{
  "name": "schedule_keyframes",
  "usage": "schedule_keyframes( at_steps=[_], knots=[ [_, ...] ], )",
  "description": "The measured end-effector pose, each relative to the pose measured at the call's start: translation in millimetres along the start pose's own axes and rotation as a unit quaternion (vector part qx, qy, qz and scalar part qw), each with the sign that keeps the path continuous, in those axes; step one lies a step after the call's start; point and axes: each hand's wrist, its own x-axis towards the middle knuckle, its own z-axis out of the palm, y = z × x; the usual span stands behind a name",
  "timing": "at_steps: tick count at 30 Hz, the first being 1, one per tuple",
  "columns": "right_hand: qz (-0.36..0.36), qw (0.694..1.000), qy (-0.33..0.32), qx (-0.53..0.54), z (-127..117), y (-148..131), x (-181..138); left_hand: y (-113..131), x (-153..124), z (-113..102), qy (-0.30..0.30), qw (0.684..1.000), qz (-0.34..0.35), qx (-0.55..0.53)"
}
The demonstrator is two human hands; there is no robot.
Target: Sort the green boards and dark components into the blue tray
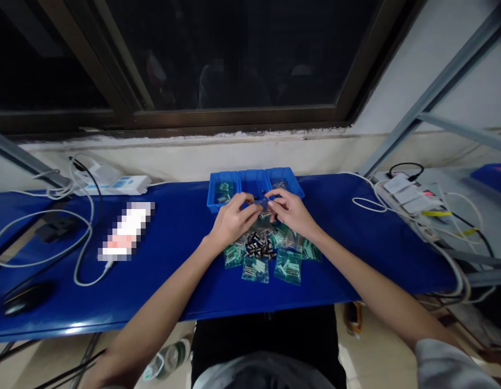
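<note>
My left hand [236, 217] pinches the left side of a small clear plastic bag [263, 205]. Opposite it, my right hand [289, 210] has its fingers closed at the bag's right side, with a small dark piece [263, 192] at the index fingertip. Its exact shape is too small to tell. Just below both hands lies a pile of short black-and-metal cylindrical pieces [260, 246]. Around that pile are several small clear bags [255, 269] of screws and pale strips, one of them a filled bag [289, 267] near the front.
Behind my hands stands a blue three-compartment tray [218, 204], with bags in its left section. A phone-like blurred device [127, 232] on a cable, a power strip [131, 185] and a black mouse [27, 298] sit left. Chargers [412, 197] and cables crowd the right end.
</note>
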Motion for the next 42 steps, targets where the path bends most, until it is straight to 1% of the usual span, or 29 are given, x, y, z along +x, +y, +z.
schedule_keyframes(
  at_steps=[4, 7, 11, 17, 22, 26, 31, 35, 38, 42],
  knots=[
    [-0.008, 1.000, -0.028, -0.005, -3, 2, 0, -1, 1, 1, 0.006, 1.000, -0.013, 0.010],
    [-0.031, 0.998, -0.039, -0.025, -4, 3, 0, 1, 3, 1, 0.010, 1.000, -0.019, -0.002],
    [-0.067, 0.996, -0.031, -0.059, -4, 3, -1, 8, 6, 3, 0.030, 0.999, -0.030, -0.022],
    [-0.103, 0.990, 0.018, -0.095, -2, 6, 4, 10, 6, 8, 0.055, 0.997, -0.039, -0.034],
    [-0.137, 0.970, 0.014, -0.200, -4, 4, 3, 7, 0, 12, 0.045, 0.997, -0.053, -0.027],
    [-0.157, 0.960, 0.025, -0.230, -5, 2, 1, 8, -3, 14, 0.032, 0.997, -0.058, -0.033],
    [-0.140, 0.966, 0.050, -0.213, -2, 5, 2, 12, 0, 12, 0.025, 0.996, -0.073, -0.044],
    [-0.148, 0.964, 0.054, -0.214, -1, 6, 4, 15, 6, 6, 0.006, 0.997, -0.065, -0.051],
    [-0.141, 0.968, 0.057, -0.201, 0, 7, 6, 16, 7, 3, -0.002, 0.998, -0.061, -0.033],
    [-0.107, 0.983, 0.042, -0.142, 1, 7, 6, 10, 5, 2, 0.001, 0.998, -0.057, 0.011]
  ],
)
